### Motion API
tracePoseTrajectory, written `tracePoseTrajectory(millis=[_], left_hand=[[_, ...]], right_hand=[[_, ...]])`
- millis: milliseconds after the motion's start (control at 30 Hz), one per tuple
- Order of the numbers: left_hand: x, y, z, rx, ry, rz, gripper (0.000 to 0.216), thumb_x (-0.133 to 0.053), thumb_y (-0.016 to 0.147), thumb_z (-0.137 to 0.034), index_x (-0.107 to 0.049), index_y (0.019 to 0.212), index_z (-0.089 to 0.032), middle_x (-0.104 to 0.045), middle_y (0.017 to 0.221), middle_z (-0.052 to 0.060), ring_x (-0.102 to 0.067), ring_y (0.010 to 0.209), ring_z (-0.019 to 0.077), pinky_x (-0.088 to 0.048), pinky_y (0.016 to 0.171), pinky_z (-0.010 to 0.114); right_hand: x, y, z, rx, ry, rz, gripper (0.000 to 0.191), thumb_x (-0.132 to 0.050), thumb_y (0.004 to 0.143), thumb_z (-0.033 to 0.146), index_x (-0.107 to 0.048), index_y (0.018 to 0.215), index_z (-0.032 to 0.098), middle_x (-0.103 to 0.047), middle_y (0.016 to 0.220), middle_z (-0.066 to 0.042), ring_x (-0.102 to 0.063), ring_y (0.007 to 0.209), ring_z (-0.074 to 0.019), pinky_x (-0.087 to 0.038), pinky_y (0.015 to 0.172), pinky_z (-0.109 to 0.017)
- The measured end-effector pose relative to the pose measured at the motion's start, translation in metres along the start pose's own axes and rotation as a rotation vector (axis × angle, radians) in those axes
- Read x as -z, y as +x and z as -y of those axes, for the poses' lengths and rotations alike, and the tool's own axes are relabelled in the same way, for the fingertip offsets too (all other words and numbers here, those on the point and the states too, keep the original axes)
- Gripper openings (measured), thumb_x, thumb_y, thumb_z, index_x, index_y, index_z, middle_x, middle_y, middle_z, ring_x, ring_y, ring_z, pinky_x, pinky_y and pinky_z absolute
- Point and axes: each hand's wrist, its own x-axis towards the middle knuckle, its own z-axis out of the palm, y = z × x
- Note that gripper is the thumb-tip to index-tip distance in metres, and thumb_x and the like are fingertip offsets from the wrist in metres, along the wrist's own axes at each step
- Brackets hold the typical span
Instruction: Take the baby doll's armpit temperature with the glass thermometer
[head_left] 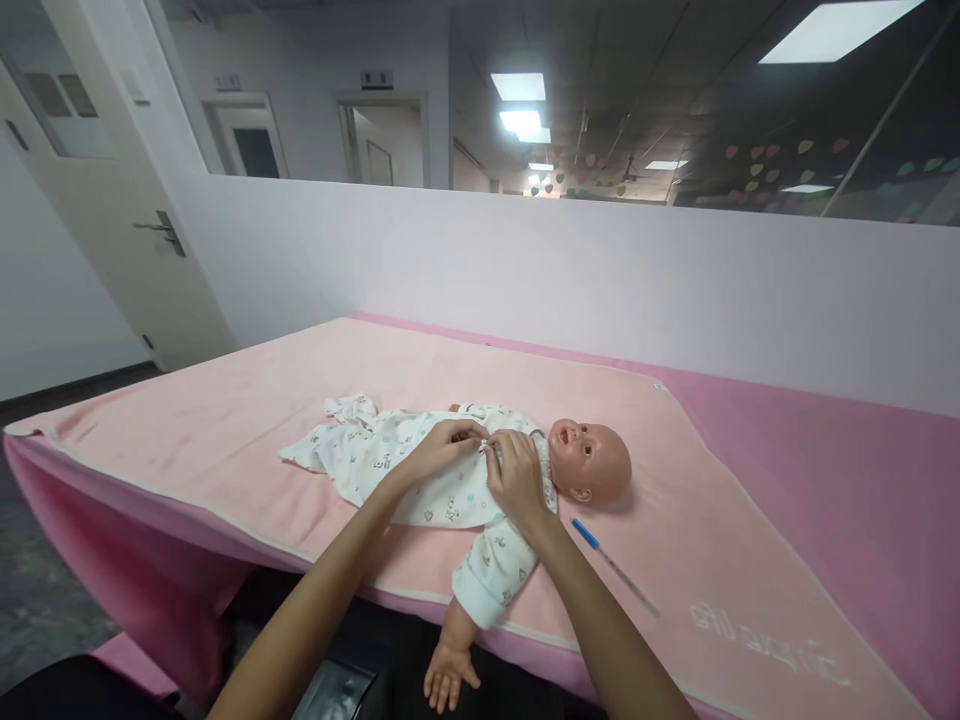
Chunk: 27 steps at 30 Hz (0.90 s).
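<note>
A baby doll lies on its back, its head to the right, dressed in a white printed baby outfit. On the chest, my left hand and my right hand meet with fingertips pinched on the front of the outfit. A small bit of fabric or a tie shows between them; my fingers hide its detail. One doll arm in its sleeve hangs over the table's near edge. The empty lower part of the outfit spreads to the left.
A peach blanket covers the table over a pink cloth. A thin stick with a blue end lies right of the doll. Behind stands a white wall with a window above; a door is at left.
</note>
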Motion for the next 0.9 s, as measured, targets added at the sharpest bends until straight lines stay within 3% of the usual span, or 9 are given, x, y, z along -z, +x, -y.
tracePoseTrajectory(millis=[133,333,700,900], left_hand=[[0.01,0.003,0.006,0.071,-0.15,0.098,0.024,-0.049,0.077,-0.028,-0.064,0.09,-0.016,-0.062,0.081,0.003,-0.055,0.077,0.0166,-0.043,0.071,0.027],[0.004,-0.005,0.012,0.101,-0.18,0.008,0.027,-0.051,0.077,-0.032,-0.065,0.093,-0.016,-0.064,0.083,0.005,-0.056,0.077,0.0175,-0.044,0.069,0.027],[0.003,-0.008,0.01,-0.029,-0.146,0.034,0.025,-0.053,0.078,-0.033,-0.068,0.089,-0.018,-0.068,0.086,0.004,-0.059,0.083,0.0186,-0.044,0.075,0.027],[0.003,-0.01,0.013,0.002,-0.064,0.014,0.024,-0.055,0.073,-0.023,-0.069,0.092,-0.019,-0.069,0.082,0.001,-0.059,0.077,0.017,-0.044,0.068,0.024]], right_hand=[[-0.002,-0.002,-0.001,-0.008,0.022,-0.032,0.014,-0.037,0.087,0.018,-0.051,0.083,0.019,-0.057,0.077,-0.004,-0.049,0.077,-0.0167,-0.036,0.075,-0.031],[-0.001,-0.002,0.0,0.056,-0.031,-0.034,0.016,-0.037,0.088,0.02,-0.052,0.083,0.019,-0.056,0.073,-0.003,-0.049,0.072,-0.0165,-0.037,0.075,-0.031],[-0.001,-0.003,-0.001,0.057,-0.085,-0.012,0.015,-0.039,0.088,0.021,-0.054,0.085,0.019,-0.059,0.075,-0.004,-0.049,0.074,-0.0177,-0.036,0.073,-0.031],[-0.002,-0.003,-0.001,0.052,-0.072,-0.007,0.015,-0.041,0.088,0.02,-0.055,0.085,0.019,-0.06,0.076,-0.004,-0.05,0.075,-0.0174,-0.036,0.074,-0.031]])
